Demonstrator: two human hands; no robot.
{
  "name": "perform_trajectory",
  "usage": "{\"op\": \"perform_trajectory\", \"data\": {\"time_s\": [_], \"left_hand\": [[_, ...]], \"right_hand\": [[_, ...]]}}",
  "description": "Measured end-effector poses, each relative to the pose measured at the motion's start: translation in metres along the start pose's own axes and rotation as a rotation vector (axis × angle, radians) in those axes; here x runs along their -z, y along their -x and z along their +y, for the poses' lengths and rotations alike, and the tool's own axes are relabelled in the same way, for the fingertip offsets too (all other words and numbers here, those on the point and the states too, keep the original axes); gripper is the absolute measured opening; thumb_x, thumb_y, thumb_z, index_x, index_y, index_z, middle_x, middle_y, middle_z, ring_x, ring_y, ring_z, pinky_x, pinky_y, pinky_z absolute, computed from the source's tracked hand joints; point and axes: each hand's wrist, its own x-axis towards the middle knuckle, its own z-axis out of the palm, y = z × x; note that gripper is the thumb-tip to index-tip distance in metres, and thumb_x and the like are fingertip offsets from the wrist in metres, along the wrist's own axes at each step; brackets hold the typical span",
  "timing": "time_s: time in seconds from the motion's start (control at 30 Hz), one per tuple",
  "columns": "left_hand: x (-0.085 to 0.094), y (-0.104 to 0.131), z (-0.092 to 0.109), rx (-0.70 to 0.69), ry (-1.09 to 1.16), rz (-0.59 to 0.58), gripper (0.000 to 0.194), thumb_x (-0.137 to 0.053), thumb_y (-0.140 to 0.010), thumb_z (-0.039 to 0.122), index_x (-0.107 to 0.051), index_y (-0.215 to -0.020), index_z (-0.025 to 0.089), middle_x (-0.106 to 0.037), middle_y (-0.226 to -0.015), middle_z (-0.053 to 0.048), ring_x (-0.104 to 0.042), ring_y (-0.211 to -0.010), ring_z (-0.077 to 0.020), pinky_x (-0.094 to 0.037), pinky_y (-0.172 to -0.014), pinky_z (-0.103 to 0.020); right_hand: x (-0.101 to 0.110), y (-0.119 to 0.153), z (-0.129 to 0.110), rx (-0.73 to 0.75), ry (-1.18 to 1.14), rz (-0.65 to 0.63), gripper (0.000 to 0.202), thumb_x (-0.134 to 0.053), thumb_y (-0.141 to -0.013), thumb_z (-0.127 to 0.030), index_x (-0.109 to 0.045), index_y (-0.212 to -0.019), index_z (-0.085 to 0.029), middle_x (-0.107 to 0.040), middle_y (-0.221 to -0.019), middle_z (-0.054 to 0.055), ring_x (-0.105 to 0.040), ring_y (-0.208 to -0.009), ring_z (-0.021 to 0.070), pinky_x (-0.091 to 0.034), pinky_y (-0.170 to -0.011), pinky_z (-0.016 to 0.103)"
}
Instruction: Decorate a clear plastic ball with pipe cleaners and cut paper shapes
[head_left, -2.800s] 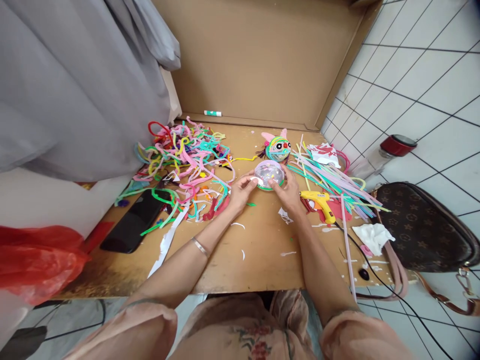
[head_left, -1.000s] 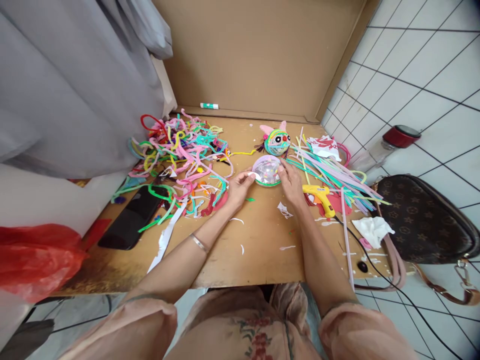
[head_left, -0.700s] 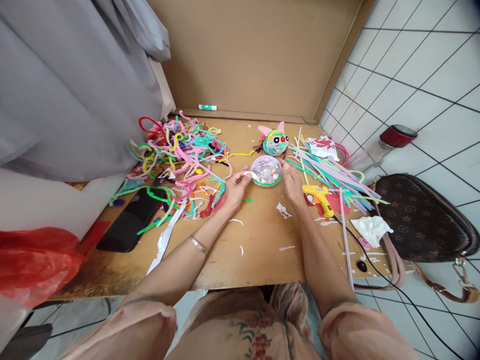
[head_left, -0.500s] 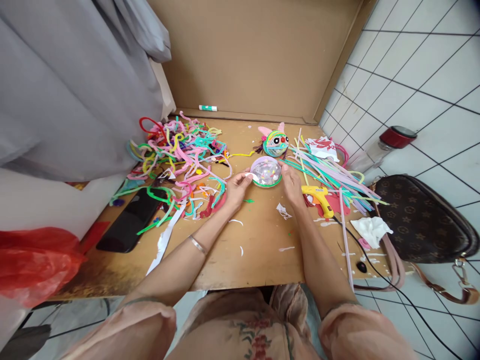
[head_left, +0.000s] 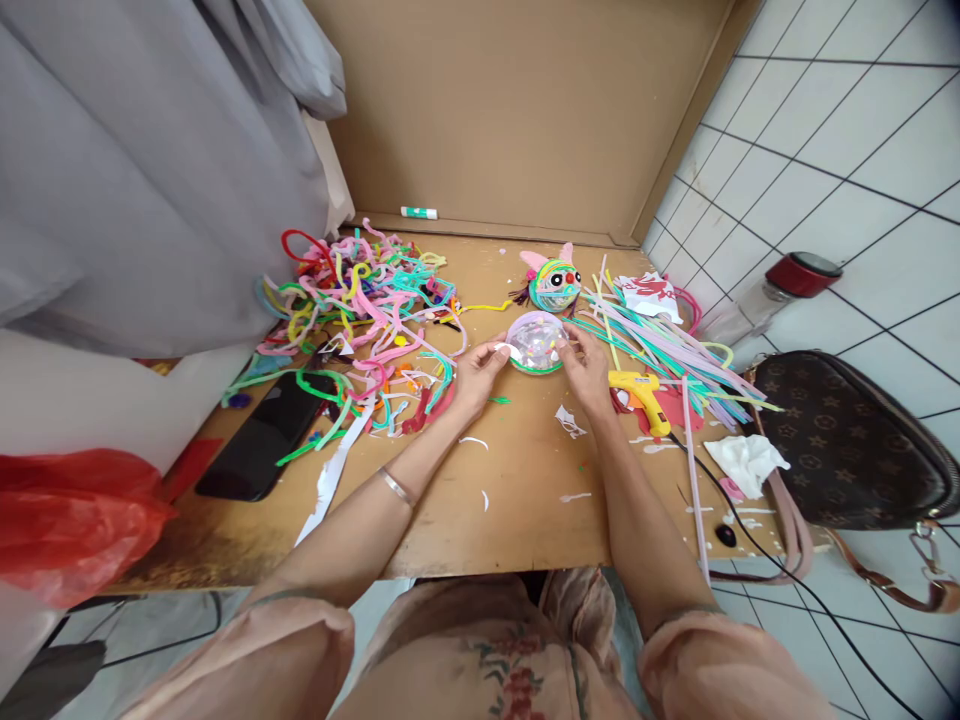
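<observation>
Between my hands is a clear round plastic bowl-like piece [head_left: 535,343] with coloured specks, a lilac upper rim and a green lower rim. My left hand [head_left: 480,378] pinches a small white paper piece [head_left: 513,352] against the bowl's left side. On the right edge of the bowl, my right hand [head_left: 586,368] is closed, with fingertips over the rim; a small white spot shows by them. Just behind stands a decorated ball figure [head_left: 556,282] with pink ears, round eyes and a red nose, wrapped in coloured strands.
Tangled pipe cleaners [head_left: 367,290] heap at left beside a black phone [head_left: 262,440]. Straight pipe cleaners [head_left: 667,350] lie at right near a yellow glue gun [head_left: 643,398] with its cord. A brown handbag [head_left: 847,435] and red-lidded bottle [head_left: 787,285] stand along the tiled wall.
My right fingers have shifted inward over the bowl's right rim. The left hand still holds the white paper piece at the left side, and the view has moved slightly.
</observation>
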Motion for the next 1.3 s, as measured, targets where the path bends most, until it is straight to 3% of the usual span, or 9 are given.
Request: {"op": "perform_trajectory", "data": {"time_s": [0.57, 0.83, 0.97, 1.1, 1.3], "left_hand": [[0.003, -0.004, -0.007, -0.069, -0.063, 0.004, 0.034, -0.075, -0.068, 0.050, -0.071, -0.077, 0.018, -0.070, -0.116, -0.010, -0.059, -0.118, -0.0260, -0.040, -0.105, -0.041], [0.004, -0.002, -0.005, -0.101, -0.096, 0.104, 0.030, -0.075, -0.070, 0.047, -0.071, -0.077, 0.018, -0.069, -0.114, -0.009, -0.060, -0.111, -0.0239, -0.046, -0.096, -0.036], [0.000, 0.002, 0.004, -0.136, -0.114, 0.135, 0.028, -0.074, -0.072, 0.045, -0.068, -0.072, 0.018, -0.070, -0.089, -0.005, -0.062, -0.088, -0.0183, -0.047, -0.088, -0.033], [-0.003, 0.016, 0.018, -0.175, -0.146, 0.131, 0.028, -0.071, -0.075, 0.043, -0.061, -0.066, 0.018, -0.065, -0.078, -0.001, -0.058, -0.078, -0.0150, -0.046, -0.079, -0.029], [0.008, 0.047, 0.040, -0.199, -0.163, 0.129, 0.030, -0.064, -0.081, 0.039, -0.054, -0.062, 0.019, -0.058, -0.075, 0.000, -0.051, -0.070, -0.0123, -0.043, -0.072, -0.026]], "right_hand": [[0.000, 0.000, 0.001, 0.042, 0.054, 0.030, 0.039, -0.050, -0.089, -0.049, -0.066, -0.113, -0.023, -0.067, -0.118, 0.011, -0.060, -0.109, 0.0262, -0.047, -0.096, 0.047], [0.001, 0.003, -0.007, 0.079, 0.108, 0.073, 0.039, -0.050, -0.090, -0.048, -0.064, -0.115, -0.022, -0.066, -0.113, 0.012, -0.061, -0.104, 0.0257, -0.048, -0.093, 0.046], [0.006, 0.007, -0.024, 0.174, 0.116, 0.162, 0.031, -0.051, -0.090, -0.040, -0.064, -0.113, -0.022, -0.065, -0.112, 0.011, -0.060, -0.103, 0.0246, -0.049, -0.090, 0.044], [0.006, 0.019, -0.049, 0.305, 0.114, 0.185, 0.022, -0.053, -0.090, -0.033, -0.066, -0.103, -0.021, -0.067, -0.101, 0.010, -0.061, -0.097, 0.0240, -0.048, -0.088, 0.042], [-0.019, 0.052, -0.078, 0.321, 0.065, -0.034, 0.016, -0.058, -0.089, -0.035, -0.066, -0.094, -0.022, -0.067, -0.086, 0.005, -0.062, -0.084, 0.0213, -0.048, -0.079, 0.038]]}}
